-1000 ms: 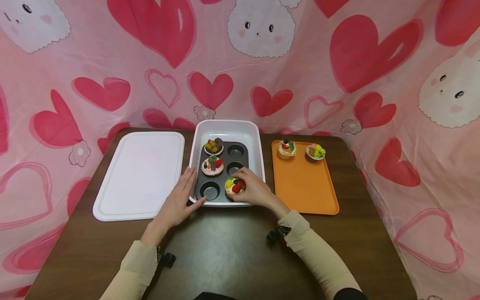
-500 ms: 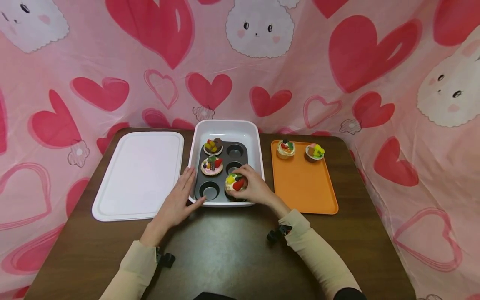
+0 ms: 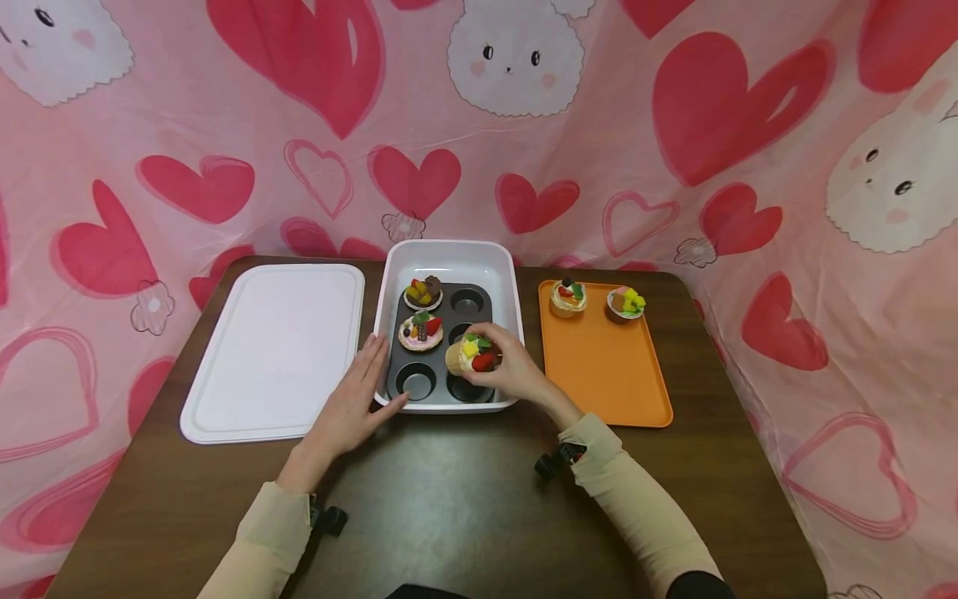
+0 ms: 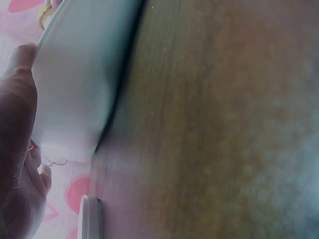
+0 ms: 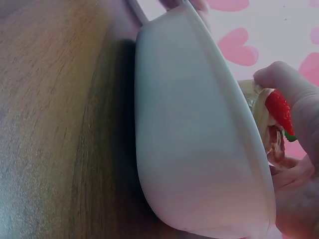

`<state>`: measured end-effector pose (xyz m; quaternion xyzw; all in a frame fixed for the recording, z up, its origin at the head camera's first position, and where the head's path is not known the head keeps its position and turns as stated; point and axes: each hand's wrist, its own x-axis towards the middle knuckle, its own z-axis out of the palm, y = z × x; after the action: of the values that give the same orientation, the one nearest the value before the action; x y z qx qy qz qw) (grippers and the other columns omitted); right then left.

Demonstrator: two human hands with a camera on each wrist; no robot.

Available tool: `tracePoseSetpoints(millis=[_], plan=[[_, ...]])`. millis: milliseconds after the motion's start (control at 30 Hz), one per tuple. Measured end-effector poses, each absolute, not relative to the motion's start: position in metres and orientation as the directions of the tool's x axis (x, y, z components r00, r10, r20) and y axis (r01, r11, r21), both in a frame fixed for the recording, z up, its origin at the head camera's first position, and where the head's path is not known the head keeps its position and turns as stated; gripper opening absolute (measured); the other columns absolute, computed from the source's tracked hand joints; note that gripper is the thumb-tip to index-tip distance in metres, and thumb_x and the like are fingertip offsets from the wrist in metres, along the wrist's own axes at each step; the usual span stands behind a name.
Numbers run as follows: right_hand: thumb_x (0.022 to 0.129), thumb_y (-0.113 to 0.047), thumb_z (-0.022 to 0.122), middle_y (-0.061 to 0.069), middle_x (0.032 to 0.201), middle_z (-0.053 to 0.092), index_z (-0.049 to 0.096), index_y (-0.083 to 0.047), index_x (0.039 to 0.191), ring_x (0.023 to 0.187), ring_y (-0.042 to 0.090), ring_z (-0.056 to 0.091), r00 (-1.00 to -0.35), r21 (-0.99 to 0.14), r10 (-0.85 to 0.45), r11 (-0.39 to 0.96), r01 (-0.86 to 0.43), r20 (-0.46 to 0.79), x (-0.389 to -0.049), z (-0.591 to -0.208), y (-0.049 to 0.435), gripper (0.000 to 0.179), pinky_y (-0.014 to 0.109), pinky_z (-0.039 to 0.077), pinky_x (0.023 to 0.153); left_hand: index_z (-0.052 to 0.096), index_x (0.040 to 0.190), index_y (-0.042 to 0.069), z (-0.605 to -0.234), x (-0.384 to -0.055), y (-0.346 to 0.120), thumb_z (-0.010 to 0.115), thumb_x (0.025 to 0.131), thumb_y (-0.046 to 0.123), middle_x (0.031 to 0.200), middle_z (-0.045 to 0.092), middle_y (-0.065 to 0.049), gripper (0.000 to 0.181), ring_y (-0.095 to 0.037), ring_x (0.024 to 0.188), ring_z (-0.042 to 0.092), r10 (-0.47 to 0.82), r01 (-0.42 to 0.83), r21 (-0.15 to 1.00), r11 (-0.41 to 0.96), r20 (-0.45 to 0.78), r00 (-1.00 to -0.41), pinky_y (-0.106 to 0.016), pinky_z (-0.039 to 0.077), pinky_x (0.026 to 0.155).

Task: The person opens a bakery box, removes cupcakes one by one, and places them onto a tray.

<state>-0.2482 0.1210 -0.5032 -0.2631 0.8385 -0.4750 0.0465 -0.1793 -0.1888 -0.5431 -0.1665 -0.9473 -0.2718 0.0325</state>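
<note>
My right hand (image 3: 511, 366) pinches a fruit-topped cupcake (image 3: 470, 355) with strawberry and yellow pieces, tipped on its side above the near right cup of a dark muffin tin (image 3: 441, 391). In the right wrist view the cupcake's strawberry (image 5: 280, 110) shows beside the thumb. The tin lies inside a deep white bin (image 3: 467, 258). With fingers straight, my left hand (image 3: 358, 405) rests on the bin's near left corner, thumb along the front rim. A pink-cream cupcake (image 3: 421, 332) and a chocolate fruit cupcake (image 3: 423, 294) sit in the tin's left column; the near left cup is bare.
To the left lies a flat white tray (image 3: 277, 349). An orange tray (image 3: 609, 374) on the right bears a cream cupcake (image 3: 568, 299) and a yellow-flowered cupcake (image 3: 625, 304) along its back. Everything stands on a dark wooden table (image 3: 441, 491), with a pink heart-patterned cloth behind.
The right hand has lifted the strawberry-topped cupcake out of the near right cup and tipped it so its side faces left. The left hand stays on the bin's corner.
</note>
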Motion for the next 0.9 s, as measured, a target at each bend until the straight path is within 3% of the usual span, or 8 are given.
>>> tracePoseSetpoints(millis=[200,400,633,767,900], plan=[[0.083,-0.012,0.093,0.018,0.137,0.061,0.064,-0.002,0.139,0.123,0.031,0.060,-0.850,-0.835,-0.515,0.418,-0.359,0.108,-0.2488,-0.5004,0.1200,0.063,0.040,0.059,0.111,0.023,0.175,0.003,-0.5435,-0.1793,-0.1887,0.075,0.100,0.052,0.186,0.018,-0.014,0.103,-0.037,0.174,0.016,0.293,0.324,0.511,0.796,0.144,-0.945,-0.065,0.027,0.136],[0.085,-0.011,0.092,0.019,0.143,0.058,0.060,-0.002,0.142,0.129,0.033,0.059,-0.833,-0.845,-0.550,0.418,-0.333,0.056,-0.2505,-0.5000,0.1188,0.066,0.050,0.056,0.119,0.023,0.174,0.003,-0.5450,-0.1796,-0.1887,0.075,0.101,0.051,0.186,0.017,-0.014,0.102,-0.037,0.174,0.015,0.290,0.322,0.512,0.797,0.144,-0.946,-0.065,0.027,0.136],[0.087,-0.011,0.091,0.020,0.139,0.059,0.044,-0.007,0.139,0.122,0.032,0.064,-0.860,-0.865,-0.510,0.433,-0.255,-0.002,-0.2473,-0.4978,0.1164,0.071,0.040,0.061,0.111,0.023,0.175,0.003,-0.5447,-0.1799,-0.1889,0.075,0.101,0.051,0.186,0.017,-0.014,0.102,-0.037,0.174,0.015,0.287,0.317,0.515,0.797,0.139,-0.948,-0.064,0.027,0.136],[0.086,-0.011,0.092,0.019,0.136,0.063,0.049,-0.008,0.135,0.119,0.030,0.066,-0.861,-0.866,-0.508,0.431,-0.255,0.001,-0.2467,-0.4982,0.1152,0.066,0.037,0.064,0.107,0.022,0.175,0.004,-0.5445,-0.1803,-0.1889,0.074,0.101,0.052,0.186,0.016,-0.013,0.102,-0.037,0.174,0.015,0.289,0.315,0.512,0.799,0.134,-0.948,-0.064,0.027,0.136],[0.087,-0.010,0.092,0.018,0.135,0.067,0.055,-0.008,0.138,0.119,0.029,0.067,-0.860,-0.869,-0.511,0.421,-0.261,0.010,-0.2472,-0.5002,0.1148,0.064,0.041,0.063,0.110,0.022,0.175,0.004,-0.5454,-0.1800,-0.1895,0.073,0.101,0.052,0.186,0.017,-0.014,0.102,-0.037,0.174,0.015,0.290,0.318,0.515,0.796,0.136,-0.947,-0.064,0.027,0.136]])
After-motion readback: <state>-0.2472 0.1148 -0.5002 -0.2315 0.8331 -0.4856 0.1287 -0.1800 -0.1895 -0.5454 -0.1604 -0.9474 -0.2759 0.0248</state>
